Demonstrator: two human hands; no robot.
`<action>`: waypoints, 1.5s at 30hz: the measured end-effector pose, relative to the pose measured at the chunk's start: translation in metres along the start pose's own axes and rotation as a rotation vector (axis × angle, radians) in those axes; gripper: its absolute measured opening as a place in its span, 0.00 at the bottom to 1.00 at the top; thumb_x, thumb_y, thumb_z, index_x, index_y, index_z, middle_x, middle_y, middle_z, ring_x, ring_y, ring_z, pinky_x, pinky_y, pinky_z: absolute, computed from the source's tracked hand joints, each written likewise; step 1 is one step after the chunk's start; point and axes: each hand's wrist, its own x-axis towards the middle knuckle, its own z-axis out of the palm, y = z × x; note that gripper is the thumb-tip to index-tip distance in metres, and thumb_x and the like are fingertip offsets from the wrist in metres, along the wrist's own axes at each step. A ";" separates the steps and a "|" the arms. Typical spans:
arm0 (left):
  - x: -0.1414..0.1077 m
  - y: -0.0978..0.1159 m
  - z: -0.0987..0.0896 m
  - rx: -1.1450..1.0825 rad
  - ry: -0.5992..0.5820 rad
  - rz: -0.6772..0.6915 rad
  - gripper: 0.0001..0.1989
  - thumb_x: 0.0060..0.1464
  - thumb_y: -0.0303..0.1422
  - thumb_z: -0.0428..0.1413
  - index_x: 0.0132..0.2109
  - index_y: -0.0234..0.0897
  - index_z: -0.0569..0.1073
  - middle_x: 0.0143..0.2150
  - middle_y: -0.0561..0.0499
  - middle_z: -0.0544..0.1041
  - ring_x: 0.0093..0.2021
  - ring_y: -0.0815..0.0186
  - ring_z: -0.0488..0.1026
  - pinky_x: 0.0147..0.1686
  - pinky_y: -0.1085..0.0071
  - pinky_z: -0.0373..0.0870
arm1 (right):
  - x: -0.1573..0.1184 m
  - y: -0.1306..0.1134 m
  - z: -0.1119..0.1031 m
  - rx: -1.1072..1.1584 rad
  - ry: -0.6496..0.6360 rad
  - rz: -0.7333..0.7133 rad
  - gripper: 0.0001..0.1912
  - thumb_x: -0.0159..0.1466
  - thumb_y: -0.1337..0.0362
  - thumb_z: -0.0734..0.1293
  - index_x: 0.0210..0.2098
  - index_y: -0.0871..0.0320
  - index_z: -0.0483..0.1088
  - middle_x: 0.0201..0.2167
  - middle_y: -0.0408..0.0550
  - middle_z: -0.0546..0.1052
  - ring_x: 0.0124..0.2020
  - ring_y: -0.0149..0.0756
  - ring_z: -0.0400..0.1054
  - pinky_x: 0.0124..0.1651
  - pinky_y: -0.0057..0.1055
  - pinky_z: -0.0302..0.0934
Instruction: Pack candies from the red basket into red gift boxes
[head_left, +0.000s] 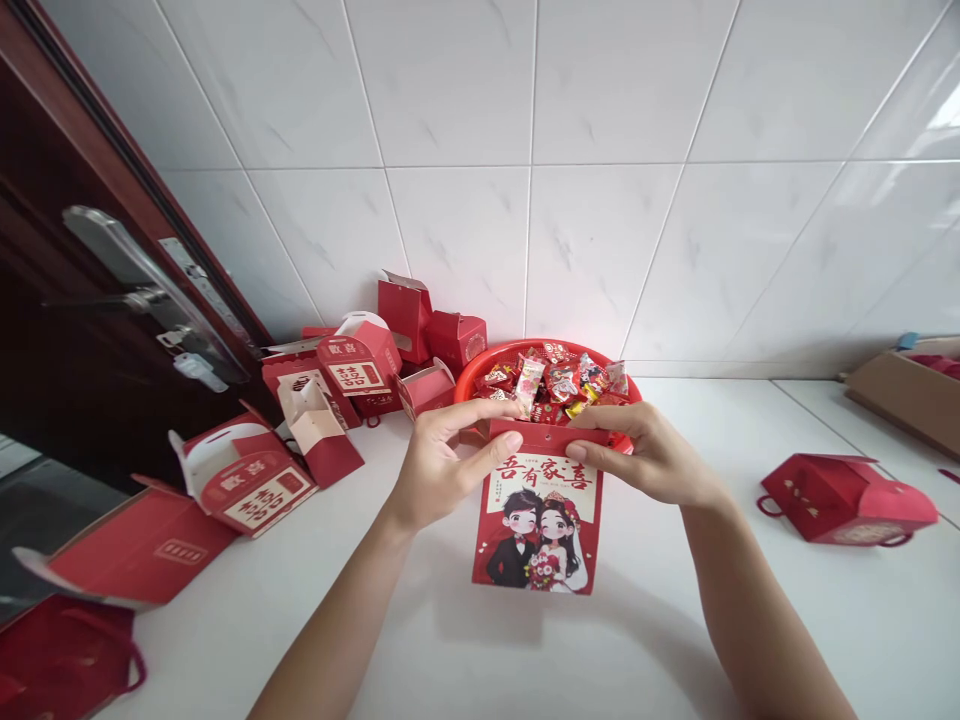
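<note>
Between my two hands hangs a red and cream gift box (537, 530) with a cartoon bride and groom on its front. My left hand (454, 455) pinches the upper left corner of its red top flap, thumb in front and fingers behind. At the upper right corner, my right hand (649, 450) grips the same flap between thumb and fingers. The box is held above the white surface, its shadow falling below. Just behind it stands a red plastic basket (469, 375) of wrapped candies (562, 382), partly hidden by the hands and box.
Several red boxes, some with raised flaps, crowd the left side, including a box with a gold emblem (358, 375) and an open box (251, 485). One red box (847, 500) lies at right, near a cardboard carton (900, 395). A dark door (90, 150) borders the left; tiled wall behind.
</note>
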 end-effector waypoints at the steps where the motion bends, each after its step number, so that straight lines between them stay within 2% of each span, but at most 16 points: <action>1: -0.001 0.000 0.001 -0.013 -0.018 0.002 0.14 0.56 0.37 0.67 0.48 0.40 0.83 0.44 0.47 0.86 0.40 0.60 0.83 0.38 0.68 0.83 | -0.003 -0.003 -0.003 -0.021 -0.004 -0.012 0.15 0.71 0.56 0.68 0.33 0.59 0.77 0.27 0.44 0.79 0.27 0.30 0.69 0.29 0.27 0.63; 3: -0.001 0.002 0.002 -0.073 -0.055 0.012 0.20 0.55 0.38 0.67 0.54 0.40 0.81 0.47 0.45 0.84 0.41 0.61 0.83 0.41 0.67 0.83 | -0.012 -0.010 -0.013 -0.073 0.007 -0.017 0.14 0.71 0.56 0.68 0.34 0.59 0.78 0.28 0.44 0.80 0.27 0.31 0.70 0.29 0.27 0.64; 5: -0.001 0.005 0.002 -0.138 -0.070 0.022 0.22 0.56 0.38 0.67 0.56 0.39 0.78 0.50 0.44 0.83 0.43 0.61 0.82 0.45 0.65 0.83 | -0.026 -0.019 -0.032 -0.152 0.071 0.031 0.13 0.70 0.56 0.69 0.35 0.57 0.79 0.27 0.44 0.81 0.27 0.32 0.71 0.28 0.27 0.65; 7: 0.000 0.007 0.000 -0.154 -0.054 0.028 0.19 0.57 0.38 0.67 0.54 0.39 0.78 0.53 0.43 0.81 0.45 0.60 0.82 0.48 0.64 0.82 | -0.047 -0.025 -0.056 -0.249 0.219 0.131 0.12 0.68 0.54 0.71 0.34 0.55 0.80 0.26 0.44 0.81 0.25 0.33 0.71 0.27 0.28 0.64; 9: 0.002 0.007 -0.002 -0.130 -0.030 0.032 0.15 0.58 0.37 0.66 0.51 0.39 0.79 0.53 0.44 0.80 0.44 0.62 0.82 0.49 0.64 0.81 | -0.072 -0.025 -0.082 -0.341 0.454 0.192 0.12 0.64 0.54 0.75 0.31 0.54 0.79 0.25 0.47 0.81 0.25 0.36 0.72 0.25 0.29 0.64; 11: 0.003 0.007 -0.005 -0.107 -0.011 0.049 0.13 0.59 0.36 0.65 0.50 0.40 0.79 0.52 0.46 0.80 0.42 0.64 0.82 0.48 0.65 0.81 | -0.100 -0.016 -0.102 -0.461 0.640 0.257 0.10 0.63 0.56 0.76 0.30 0.55 0.80 0.24 0.49 0.80 0.22 0.35 0.71 0.22 0.30 0.61; 13: 0.004 0.007 -0.007 -0.086 0.001 0.065 0.12 0.59 0.36 0.65 0.49 0.40 0.80 0.51 0.47 0.80 0.41 0.64 0.81 0.47 0.66 0.80 | -0.128 0.001 -0.112 -0.574 0.785 0.333 0.08 0.60 0.59 0.77 0.28 0.55 0.80 0.20 0.49 0.78 0.19 0.35 0.68 0.20 0.31 0.57; 16: 0.005 0.008 -0.010 -0.056 0.024 0.074 0.11 0.58 0.36 0.65 0.47 0.38 0.80 0.49 0.47 0.79 0.40 0.65 0.81 0.45 0.67 0.81 | -0.160 0.032 -0.106 -0.670 0.896 0.452 0.11 0.61 0.56 0.75 0.26 0.54 0.78 0.18 0.49 0.77 0.18 0.37 0.67 0.21 0.34 0.56; 19: 0.006 0.009 -0.014 -0.024 0.066 0.071 0.11 0.57 0.36 0.65 0.45 0.38 0.80 0.48 0.47 0.79 0.39 0.65 0.81 0.44 0.67 0.81 | -0.175 0.057 -0.086 -0.711 0.949 0.604 0.18 0.59 0.47 0.71 0.27 0.55 0.76 0.18 0.49 0.76 0.18 0.40 0.66 0.24 0.37 0.57; 23: 0.009 0.008 -0.023 0.018 0.137 0.089 0.10 0.56 0.35 0.66 0.44 0.39 0.81 0.48 0.48 0.81 0.38 0.65 0.81 0.44 0.66 0.82 | -0.174 0.072 -0.061 -0.706 0.965 0.798 0.24 0.56 0.40 0.66 0.29 0.55 0.75 0.19 0.47 0.73 0.22 0.41 0.65 0.29 0.38 0.59; 26: 0.010 0.007 -0.029 0.026 0.182 0.144 0.08 0.55 0.32 0.66 0.43 0.39 0.82 0.46 0.49 0.82 0.36 0.67 0.81 0.41 0.69 0.82 | -0.170 0.076 -0.052 -0.741 0.977 0.775 0.26 0.56 0.38 0.65 0.33 0.55 0.75 0.27 0.52 0.76 0.30 0.47 0.67 0.34 0.40 0.61; 29: 0.012 0.007 -0.033 0.029 0.213 0.221 0.07 0.54 0.28 0.66 0.42 0.39 0.83 0.44 0.50 0.82 0.35 0.69 0.81 0.38 0.72 0.82 | -0.169 0.082 -0.046 -0.790 0.964 0.673 0.27 0.58 0.39 0.67 0.43 0.56 0.75 0.39 0.58 0.79 0.42 0.54 0.69 0.44 0.46 0.63; 33: 0.013 0.007 -0.039 0.043 0.263 0.266 0.11 0.53 0.24 0.66 0.43 0.42 0.84 0.43 0.53 0.83 0.34 0.71 0.82 0.38 0.75 0.81 | -0.172 0.093 -0.040 -0.877 0.930 0.605 0.25 0.62 0.46 0.64 0.48 0.57 0.73 0.41 0.59 0.79 0.43 0.55 0.69 0.51 0.52 0.60; 37: 0.014 0.006 -0.045 0.038 0.291 0.289 0.13 0.52 0.24 0.66 0.44 0.45 0.85 0.43 0.54 0.84 0.33 0.72 0.81 0.38 0.77 0.80 | -0.176 0.104 -0.048 -0.985 0.953 0.612 0.23 0.63 0.50 0.60 0.48 0.58 0.73 0.39 0.60 0.79 0.42 0.55 0.70 0.52 0.54 0.58; 41: 0.015 0.006 -0.050 0.043 0.316 0.322 0.13 0.52 0.23 0.66 0.42 0.44 0.85 0.44 0.53 0.83 0.35 0.71 0.81 0.38 0.75 0.81 | -0.190 0.115 -0.075 -1.072 1.005 0.664 0.22 0.63 0.51 0.59 0.47 0.58 0.75 0.35 0.61 0.79 0.40 0.57 0.70 0.50 0.57 0.56; 45: 0.013 0.007 -0.059 0.062 0.347 0.341 0.11 0.53 0.23 0.66 0.42 0.43 0.85 0.43 0.52 0.82 0.34 0.70 0.81 0.38 0.74 0.81 | -0.208 0.112 -0.099 -1.155 1.061 0.786 0.21 0.62 0.52 0.63 0.45 0.58 0.78 0.30 0.67 0.77 0.39 0.62 0.70 0.42 0.58 0.53</action>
